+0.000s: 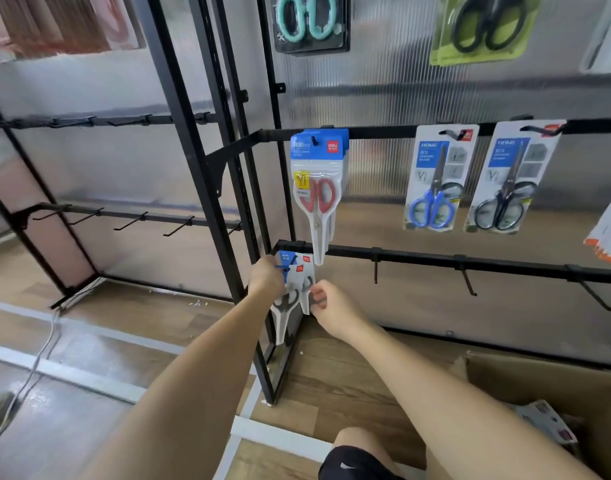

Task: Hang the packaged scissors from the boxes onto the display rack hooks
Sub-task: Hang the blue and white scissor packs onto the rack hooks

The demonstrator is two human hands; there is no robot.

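My left hand (pixel 266 276) is up at the left end of the lowest rail (pixel 470 263) of the black display rack (pixel 193 168). Its grip is curled round the blue top edge of a gray-handled scissors pack (pixel 284 306), right at the hook there. My right hand (pixel 326 303) sits just beside it, lower and to the right, pinching the side of a second gray-handled pack (pixel 307 289) between thumb and fingertips. The two packs overlap, and I cannot tell whether either one is already on the hook.

Directly above them a bunch of red-handled scissors packs (pixel 318 188) hangs from the middle rail, its tip reaching down to the lower rail. Further right on that same rail hang a blue-handled pack (pixel 435 181) and a black-handled pack (pixel 511 178), each on its own hook. Higher still I see the bottom of a teal-handled pack (pixel 309 20) and a green-carded pack (pixel 484 26).

Bare hooks (pixel 468 280) stick out of the lowest rail to the right of my hands. An open cardboard box (pixel 505 379) stands on the wooden floor (pixel 349 382) at my right, with printed packs in it.
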